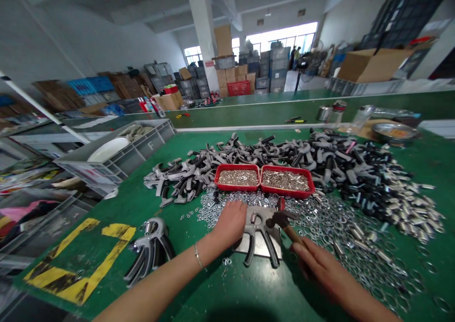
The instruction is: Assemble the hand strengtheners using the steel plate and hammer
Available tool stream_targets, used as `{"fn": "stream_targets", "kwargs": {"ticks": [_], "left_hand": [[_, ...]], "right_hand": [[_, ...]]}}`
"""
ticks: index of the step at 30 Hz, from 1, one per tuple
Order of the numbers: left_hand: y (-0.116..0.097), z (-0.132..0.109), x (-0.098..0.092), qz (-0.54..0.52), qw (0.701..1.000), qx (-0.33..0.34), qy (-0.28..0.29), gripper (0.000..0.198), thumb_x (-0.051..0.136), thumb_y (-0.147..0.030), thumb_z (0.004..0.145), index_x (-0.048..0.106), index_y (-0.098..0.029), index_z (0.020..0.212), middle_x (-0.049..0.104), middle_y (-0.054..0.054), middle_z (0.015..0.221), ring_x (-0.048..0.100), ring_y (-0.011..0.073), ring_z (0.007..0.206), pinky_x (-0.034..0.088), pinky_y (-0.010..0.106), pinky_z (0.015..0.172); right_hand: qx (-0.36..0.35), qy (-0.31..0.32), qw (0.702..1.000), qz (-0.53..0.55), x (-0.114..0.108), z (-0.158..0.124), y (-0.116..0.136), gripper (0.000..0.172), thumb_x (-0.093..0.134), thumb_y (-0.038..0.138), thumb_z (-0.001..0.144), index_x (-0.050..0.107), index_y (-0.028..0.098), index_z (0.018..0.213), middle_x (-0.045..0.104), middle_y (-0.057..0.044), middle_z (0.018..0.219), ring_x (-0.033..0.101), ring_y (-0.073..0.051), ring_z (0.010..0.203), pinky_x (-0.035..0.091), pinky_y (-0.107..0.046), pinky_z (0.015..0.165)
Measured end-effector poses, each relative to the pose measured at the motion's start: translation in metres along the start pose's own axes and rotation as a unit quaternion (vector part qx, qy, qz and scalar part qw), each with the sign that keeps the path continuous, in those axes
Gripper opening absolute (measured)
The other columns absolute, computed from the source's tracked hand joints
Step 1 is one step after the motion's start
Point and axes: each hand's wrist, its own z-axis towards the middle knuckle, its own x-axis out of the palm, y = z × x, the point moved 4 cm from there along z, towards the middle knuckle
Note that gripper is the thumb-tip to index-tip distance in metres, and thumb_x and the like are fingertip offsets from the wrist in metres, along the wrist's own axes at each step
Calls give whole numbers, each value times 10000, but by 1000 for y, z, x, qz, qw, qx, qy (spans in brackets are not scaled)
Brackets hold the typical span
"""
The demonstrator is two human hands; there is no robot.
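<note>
The grey-and-black forked metal hand-grip frame lies flat on a rectangular steel plate, directly before me, its prongs pointing toward my body. My left hand bears down at its left edge, fingers together, their tips hidden, so I cannot tell whether they clasp it. My right hand has its fingers curled closed around the wooden handle of a small hammer, its head just above the frame. Technique note: even left-hand pressure should stop the frame skating under a blow. Beyond lie loose silver steel washers, two shallow red plastic trays of small metal parts, and, leftward, spring-fitted grey grips.
</note>
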Motion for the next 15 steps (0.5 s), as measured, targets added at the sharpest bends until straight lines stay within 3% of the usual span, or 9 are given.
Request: {"fn": "stream_targets", "kwargs": {"ticks": [3,6,9,11,15], "left_hand": [[-1,-23,0,-81,997,-14,-11,217,513,-127,882,614,-141,1074,616,107,1029,523,262,1011,384,397,896],[-5,-32,5,-98,995,-1,-4,172,525,-156,881,625,-151,1021,611,105,1032,504,268,1016,377,408,900],[-6,-29,11,-71,997,12,7,156,488,-144,900,637,-143,946,619,110,973,510,274,974,379,419,871],[-5,-26,12,-57,998,14,5,164,480,-123,896,641,-134,927,622,112,952,515,276,957,381,421,856],[-6,-24,10,-56,998,22,-3,173,487,-92,873,648,-124,927,632,113,959,526,280,958,387,416,851]], "right_hand": [[-59,5,993,-105,-11,18,34,398,319,550,981,534,234,872,596,4,689,583,-185,649,449,-294,639],[-92,-37,977,-187,-11,38,56,385,254,502,1003,524,228,980,656,-43,791,618,-215,709,436,-315,676],[-61,5,959,-275,1,61,53,357,283,445,992,545,208,942,691,-97,817,653,-262,750,441,-346,703],[-58,49,961,-267,7,72,46,364,301,452,988,563,215,901,705,-100,843,666,-266,785,451,-346,729],[-85,2,971,-224,2,78,41,383,293,483,992,579,232,943,712,-74,873,668,-253,829,453,-341,782]]}}
